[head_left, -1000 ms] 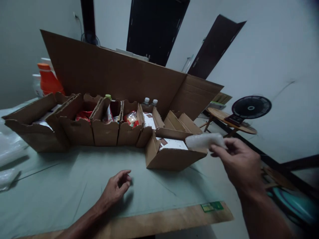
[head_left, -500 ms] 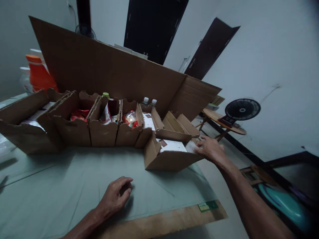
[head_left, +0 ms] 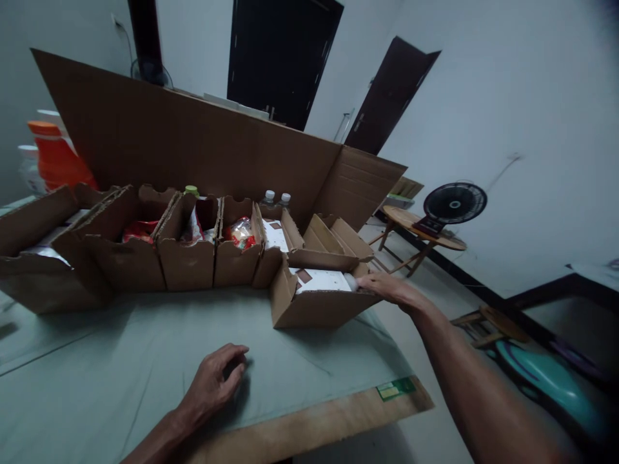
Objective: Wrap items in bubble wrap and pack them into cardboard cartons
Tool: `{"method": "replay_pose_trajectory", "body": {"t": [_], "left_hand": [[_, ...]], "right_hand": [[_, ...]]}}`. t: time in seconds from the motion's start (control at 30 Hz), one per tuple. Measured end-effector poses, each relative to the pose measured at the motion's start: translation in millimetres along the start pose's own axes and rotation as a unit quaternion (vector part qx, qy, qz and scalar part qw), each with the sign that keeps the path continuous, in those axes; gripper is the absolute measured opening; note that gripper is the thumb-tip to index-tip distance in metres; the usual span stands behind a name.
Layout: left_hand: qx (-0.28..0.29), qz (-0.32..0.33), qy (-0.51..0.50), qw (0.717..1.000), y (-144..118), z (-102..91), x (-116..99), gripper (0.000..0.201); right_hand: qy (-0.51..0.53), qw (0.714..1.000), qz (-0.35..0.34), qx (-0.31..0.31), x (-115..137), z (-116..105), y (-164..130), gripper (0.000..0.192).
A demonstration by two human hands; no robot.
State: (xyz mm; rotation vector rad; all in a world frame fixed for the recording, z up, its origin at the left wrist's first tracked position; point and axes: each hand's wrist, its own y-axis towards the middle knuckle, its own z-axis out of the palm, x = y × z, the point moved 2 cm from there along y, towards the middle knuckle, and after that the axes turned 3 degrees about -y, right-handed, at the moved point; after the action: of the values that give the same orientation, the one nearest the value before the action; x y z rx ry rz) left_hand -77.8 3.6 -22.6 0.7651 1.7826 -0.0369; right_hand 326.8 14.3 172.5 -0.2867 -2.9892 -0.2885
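Observation:
My right hand [head_left: 393, 290] reaches over the right end of a small open cardboard box [head_left: 309, 310] on the table. Its fingertips lie on a white packet [head_left: 350, 281] that is tucked inside the box against a flat white item [head_left: 323, 280]. My left hand [head_left: 216, 381] rests on the grey-green table cover [head_left: 120, 361] near the front edge, fingers loosely curled and holding nothing. The small box stands at the right end of a row of open cardboard boxes [head_left: 188, 251].
The row of boxes holds red and clear snack packets [head_left: 240, 233] and bottles [head_left: 275, 197]. A tall cardboard sheet [head_left: 193, 142] stands behind them, with an orange container [head_left: 55, 161] at far left. Right of the table are a round wooden stool with a black fan [head_left: 452, 205].
My right hand carried the white packet from the air at the right down into the small box. The view shifted slightly; my left hand stayed on the table.

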Motion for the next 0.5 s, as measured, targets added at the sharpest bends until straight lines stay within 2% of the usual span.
{"method": "replay_pose_trajectory", "body": {"t": [0.1, 0.23, 0.3, 0.37, 0.43, 0.5], "left_hand": [[-0.02, -0.001, -0.007, 1.0, -3, -2.6, -5, 0.023], [-0.046, -0.035, -0.019, 0.998, 0, -2.8, -23, 0.029], [-0.043, -0.054, -0.036, 0.997, 13, 2.9, -33, 0.042], [-0.033, -0.061, -0.06, 0.996, 35, 13.8, -42, 0.059], [-0.018, -0.064, -0.084, 0.994, 61, 29.0, -47, 0.074], [-0.002, -0.061, -0.101, 0.993, 85, 45.7, -49, 0.087]], "right_hand": [[0.016, 0.999, 0.027, -0.031, -12, -15, -22, 0.032], [0.069, 0.982, 0.102, -0.144, -29, -21, -77, 0.042], [0.146, 0.966, 0.141, -0.159, -31, -8, -98, 0.044], [0.237, 0.952, 0.149, -0.125, -26, 15, -105, 0.053], [0.308, 0.937, 0.136, -0.095, -16, 40, -99, 0.062], [0.342, 0.926, 0.13, -0.094, -7, 59, -87, 0.061]]}}
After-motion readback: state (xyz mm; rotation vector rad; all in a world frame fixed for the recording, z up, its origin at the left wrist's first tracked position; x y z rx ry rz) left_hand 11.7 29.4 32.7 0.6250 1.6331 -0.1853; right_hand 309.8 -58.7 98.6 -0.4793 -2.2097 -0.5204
